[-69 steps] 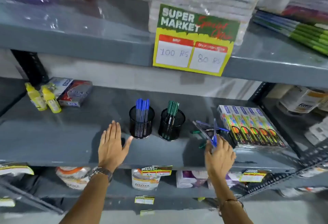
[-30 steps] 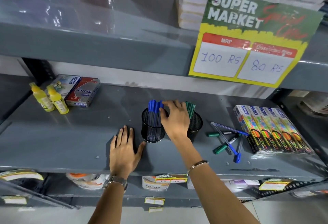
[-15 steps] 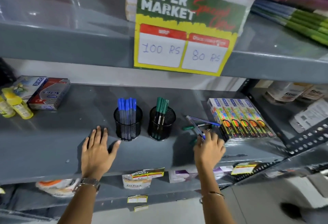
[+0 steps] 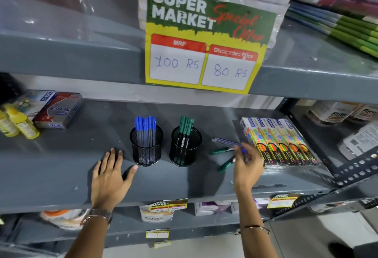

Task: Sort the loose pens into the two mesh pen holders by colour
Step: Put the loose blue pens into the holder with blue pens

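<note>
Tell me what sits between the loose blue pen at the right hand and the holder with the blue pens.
The green-pen holder stands directly between the loose blue pen under the right hand and the blue-pen holder. Lifting the pen over it looks needed.

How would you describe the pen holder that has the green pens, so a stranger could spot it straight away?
Find the big yellow and green price sign hanging from the upper shelf. On the grey shelf right below it stand two black mesh cups side by side. The green pen holder is the right-hand cup, with green caps sticking out, while its neighbour holds blue-capped pens.
</note>
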